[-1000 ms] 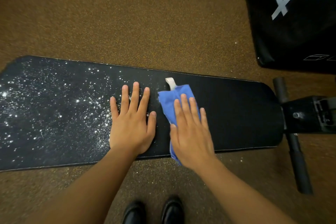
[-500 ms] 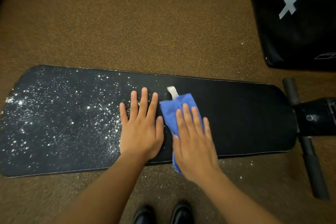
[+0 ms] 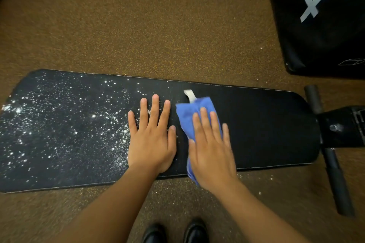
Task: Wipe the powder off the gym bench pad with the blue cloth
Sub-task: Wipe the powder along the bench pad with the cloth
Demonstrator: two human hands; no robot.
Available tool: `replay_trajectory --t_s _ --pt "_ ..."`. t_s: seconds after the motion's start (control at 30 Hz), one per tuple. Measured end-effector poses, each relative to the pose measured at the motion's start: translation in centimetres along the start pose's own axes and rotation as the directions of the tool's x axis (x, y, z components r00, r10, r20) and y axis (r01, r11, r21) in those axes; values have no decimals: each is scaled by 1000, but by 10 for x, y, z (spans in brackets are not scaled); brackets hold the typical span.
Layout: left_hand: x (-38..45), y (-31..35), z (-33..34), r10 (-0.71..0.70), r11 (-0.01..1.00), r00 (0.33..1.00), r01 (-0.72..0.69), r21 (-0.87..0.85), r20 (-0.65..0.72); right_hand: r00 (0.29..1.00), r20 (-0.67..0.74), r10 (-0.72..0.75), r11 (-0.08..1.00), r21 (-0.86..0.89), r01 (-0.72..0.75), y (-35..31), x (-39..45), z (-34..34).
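The long black gym bench pad (image 3: 266, 124) lies across the view. White powder (image 3: 65, 124) speckles its left half; the right half looks dark and clean. My left hand (image 3: 152, 140) rests flat on the pad's middle, fingers spread, at the edge of the powder. My right hand (image 3: 211, 148) presses flat on the folded blue cloth (image 3: 189, 110) just to its right. A white tag (image 3: 189, 94) sticks out from the cloth's far end. The cloth's near end hangs over the pad's front edge, under my wrist.
The brown speckled floor (image 3: 158, 25) surrounds the bench, with a little spilled powder by the front edge. A black padded block with white lettering (image 3: 320, 16) stands at the top right. The bench's black frame and foam roller bar (image 3: 333, 173) are on the right. My black shoes (image 3: 173, 231) are below.
Both hands stay flat on the pad in nearly the same spots. The view has shifted, so more of the powdered left end shows.
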State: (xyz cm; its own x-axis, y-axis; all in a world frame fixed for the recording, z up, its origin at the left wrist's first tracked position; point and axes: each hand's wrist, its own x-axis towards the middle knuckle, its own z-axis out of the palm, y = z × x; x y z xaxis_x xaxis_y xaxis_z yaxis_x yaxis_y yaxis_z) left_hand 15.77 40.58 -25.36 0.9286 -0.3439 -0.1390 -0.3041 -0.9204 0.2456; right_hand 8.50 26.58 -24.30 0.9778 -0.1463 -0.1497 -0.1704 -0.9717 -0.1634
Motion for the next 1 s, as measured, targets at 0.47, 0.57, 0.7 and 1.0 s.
replay_trajectory --t_s 0.47,0.57,0.7,1.0 --pt "0 1 -1 -4 1000 1000 4 -3 6 1000 -17 13 1000 10 -13 1 -10 4" --pt "-1 2 -2 -6 1000 1000 6 5 11 983 -6 182 983 -1 -182 35 -10 1" --pt "-1 2 0 -9 1000 1000 9 9 -2 919 -63 390 919 84 -385 16 58 -6" --pt "-1 0 0 -4 1000 1000 5 20 -6 1000 -4 -2 999 -37 2 10 -27 5"
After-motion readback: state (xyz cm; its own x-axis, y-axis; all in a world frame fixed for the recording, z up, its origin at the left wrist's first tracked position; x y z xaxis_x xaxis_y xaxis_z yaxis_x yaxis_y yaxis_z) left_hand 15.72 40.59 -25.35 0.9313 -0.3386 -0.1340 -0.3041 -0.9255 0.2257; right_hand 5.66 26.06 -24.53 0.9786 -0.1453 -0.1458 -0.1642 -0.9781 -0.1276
